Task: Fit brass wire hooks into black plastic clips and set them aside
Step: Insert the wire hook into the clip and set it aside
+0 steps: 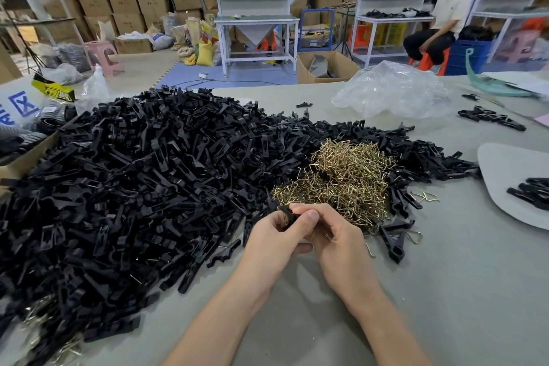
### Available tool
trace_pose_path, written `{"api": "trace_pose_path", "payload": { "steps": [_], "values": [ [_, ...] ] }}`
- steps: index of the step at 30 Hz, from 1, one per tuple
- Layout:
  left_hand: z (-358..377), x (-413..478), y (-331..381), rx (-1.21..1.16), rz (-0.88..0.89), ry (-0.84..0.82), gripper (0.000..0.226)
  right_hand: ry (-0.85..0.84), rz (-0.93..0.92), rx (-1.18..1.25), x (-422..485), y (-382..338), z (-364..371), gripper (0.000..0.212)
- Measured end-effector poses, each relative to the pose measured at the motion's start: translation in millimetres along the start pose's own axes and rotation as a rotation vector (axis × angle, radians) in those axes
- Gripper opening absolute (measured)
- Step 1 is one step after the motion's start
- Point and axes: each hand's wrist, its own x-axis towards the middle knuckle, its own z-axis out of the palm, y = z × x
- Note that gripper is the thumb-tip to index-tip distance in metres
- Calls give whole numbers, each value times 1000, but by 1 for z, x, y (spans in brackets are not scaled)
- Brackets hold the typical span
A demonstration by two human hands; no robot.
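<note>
Both closed on one clip (287,215) low over the table (401,291) — left hand (267,236) curled round it, right hand (334,242) pinching its top, a hook (285,219) glinting at it. Just beyond them, hook pile (341,178); left, spread wide, clip pile (133,181). Far right, few clips (531,191) on grey sheet (502,175) — clear bag (395,92) behind.

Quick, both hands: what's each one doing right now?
Left hand: grips a black clip.
Right hand: fingers curled, pinching the same clip.
</note>
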Motion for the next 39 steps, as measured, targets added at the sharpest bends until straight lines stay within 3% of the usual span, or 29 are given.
{"api": "trace_pose_path", "payload": {
  "steps": [10,22,28,33,39],
  "values": [
    [-14,4,4,-85,-115,-211,26,-60,-16,-59,-4,-1,0,38],
    [-17,6,-2,8,-63,-204,26,-72,14,-25,-2,0,-2,45],
    [-20,7,-5,46,-38,-181,55,-74,50,-2,-3,0,-3,42],
    [-20,8,-3,96,-33,-221,28,-62,23,-8,-4,0,-1,41],
    [-12,5,-5,148,21,-126,24,-57,-21,-31,-3,5,2,43]
  ]
}}
